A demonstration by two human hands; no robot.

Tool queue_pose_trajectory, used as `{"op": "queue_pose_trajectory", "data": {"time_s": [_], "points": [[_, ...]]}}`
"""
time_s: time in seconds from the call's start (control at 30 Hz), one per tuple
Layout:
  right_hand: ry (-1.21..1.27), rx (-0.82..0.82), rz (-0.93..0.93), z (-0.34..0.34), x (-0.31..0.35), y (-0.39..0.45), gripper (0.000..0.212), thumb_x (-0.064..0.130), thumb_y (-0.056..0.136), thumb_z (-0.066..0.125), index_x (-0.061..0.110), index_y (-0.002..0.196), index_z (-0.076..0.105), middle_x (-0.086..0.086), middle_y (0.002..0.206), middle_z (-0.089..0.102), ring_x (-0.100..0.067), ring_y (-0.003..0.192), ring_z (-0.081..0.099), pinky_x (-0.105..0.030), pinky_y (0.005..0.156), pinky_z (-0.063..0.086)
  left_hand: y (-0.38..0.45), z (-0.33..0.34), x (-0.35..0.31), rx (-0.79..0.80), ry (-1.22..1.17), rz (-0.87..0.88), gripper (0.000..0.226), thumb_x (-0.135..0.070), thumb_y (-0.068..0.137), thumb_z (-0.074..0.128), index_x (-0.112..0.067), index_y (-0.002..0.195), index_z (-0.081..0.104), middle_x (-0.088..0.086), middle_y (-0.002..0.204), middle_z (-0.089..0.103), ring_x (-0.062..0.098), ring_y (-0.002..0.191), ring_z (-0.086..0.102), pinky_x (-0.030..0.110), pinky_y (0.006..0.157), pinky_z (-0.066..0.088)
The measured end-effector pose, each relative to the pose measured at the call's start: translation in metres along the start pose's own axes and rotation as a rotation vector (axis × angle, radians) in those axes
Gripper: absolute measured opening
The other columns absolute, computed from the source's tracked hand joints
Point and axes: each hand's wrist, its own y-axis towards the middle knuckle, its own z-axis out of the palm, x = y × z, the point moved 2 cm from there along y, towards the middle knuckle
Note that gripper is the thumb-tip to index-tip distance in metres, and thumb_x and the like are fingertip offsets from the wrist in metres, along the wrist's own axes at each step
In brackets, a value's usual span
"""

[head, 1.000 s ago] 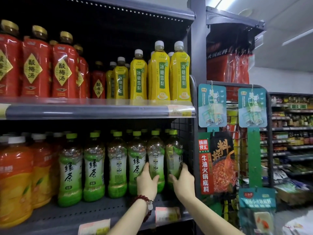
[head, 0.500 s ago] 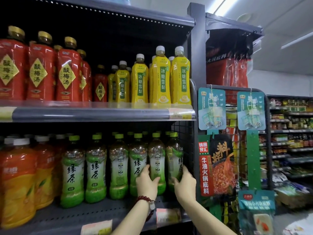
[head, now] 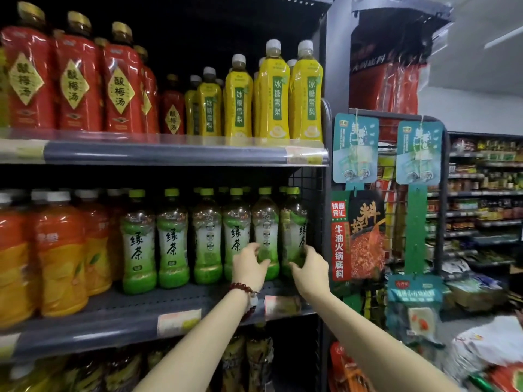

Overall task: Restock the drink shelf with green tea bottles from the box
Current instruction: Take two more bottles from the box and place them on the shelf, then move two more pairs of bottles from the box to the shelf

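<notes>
Head view: I am seeing six green tea bottles (head: 172,239) standing upright in the front row on the middle shelf (head: 113,309), right of the orange drink bottles (head: 60,256). My left hand (head: 249,268) is curling its fingers around the lower part of the fifth bottle (head: 265,222) (a red bead bracelet (head: 245,290) is sitting on that wrist). My right hand (head: 310,274) is gripping the base of the end bottle (head: 294,222), which is standing just beside the wire side panel (head: 314,199). Both bottles are resting on the shelf. Yellow bottles (head: 274,94) and red bottles (head: 76,80) are filling the shelf above.
</notes>
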Motion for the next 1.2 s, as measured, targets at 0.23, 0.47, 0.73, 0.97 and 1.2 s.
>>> {"op": "queue_pose_trajectory", "data": {"time_s": [0.23,0.47,0.73,0.97,1.2], "points": [[-0.175,0.046,-0.141,-0.023,-0.006,-0.027,0.039,0.013,0.082,0.067,0.007,0.12,0.06,-0.012,0.118,0.066,-0.028,0.115,0.058,-0.029,0.092,0.042,-0.031,-0.007,-0.012,0.069,0.05,0.12,0.036,-0.014,0.079,0.07,-0.01,0.114,0.063,0.008,0.112,0.067,0.02,0.102,0.063,0.033,0.095,0.05],[-0.267,0.077,-0.109,-0.066,-0.038,-0.048,0.038,0.009,0.081,0.065,0.006,0.119,0.063,-0.012,0.12,0.066,-0.027,0.114,0.059,-0.028,0.092,0.044,-0.066,0.008,-0.02,0.186,0.17,0.263,0.033,-0.011,0.076,0.069,-0.009,0.109,0.065,0.008,0.108,0.068,0.02,0.1,0.062,0.025,0.087,0.048],[-0.327,0.058,0.084,-0.105,-0.097,-0.079,0.04,0.011,0.084,0.064,0.006,0.124,0.06,-0.011,0.124,0.063,-0.025,0.114,0.058,-0.024,0.082,0.044,-0.107,0.065,-0.032,0.368,0.182,0.337,0.03,-0.014,0.075,0.07,-0.012,0.104,0.066,0.009,0.104,0.069,0.023,0.097,0.063,0.029,0.085,0.049],[-0.365,0.051,0.241,-0.121,-0.171,-0.114,0.036,0.013,0.08,0.068,0.004,0.115,0.064,-0.013,0.116,0.067,-0.028,0.109,0.061,-0.026,0.08,0.044,-0.149,0.137,-0.02,0.539,0.144,0.344,0.027,-0.015,0.076,0.068,-0.012,0.102,0.068,0.007,0.105,0.069,0.021,0.101,0.062,0.031,0.09,0.049],[-0.38,0.068,0.365,-0.117,-0.278,-0.138,0.035,0.009,0.081,0.063,0.0,0.114,0.065,-0.017,0.115,0.067,-0.032,0.108,0.061,-0.037,0.089,0.05,-0.191,0.233,0.016,0.675,0.138,0.301,0.028,-0.016,0.076,0.071,-0.009,0.103,0.067,0.007,0.104,0.069,0.02,0.099,0.062,0.028,0.087,0.048]]}}
